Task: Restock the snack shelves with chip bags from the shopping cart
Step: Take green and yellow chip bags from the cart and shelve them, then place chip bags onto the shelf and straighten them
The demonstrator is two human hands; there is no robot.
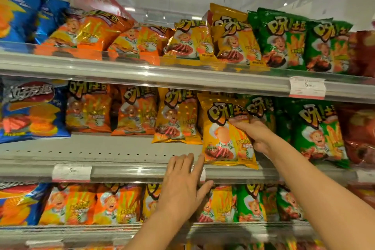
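Observation:
A yellow chip bag point(223, 132) stands upright at the front edge of the middle shelf point(121, 148). My right hand point(253, 130) grips its right side, thumb across the front. My left hand point(182, 182) is spread with straight fingers in front of the shelf rail, its fingertips just left of the bag's lower corner, holding nothing. Another yellow bag point(176, 117) sits further back to the left. The shopping cart is out of sight.
Orange bags point(89, 107) and a blue bag point(30, 111) fill the middle shelf's left, green bags point(318, 130) and a red bag point(359, 134) its right. Top shelf point(142, 69) and lower shelf point(101, 227) hold similar bags. Bare shelf floor lies in front of the orange bags.

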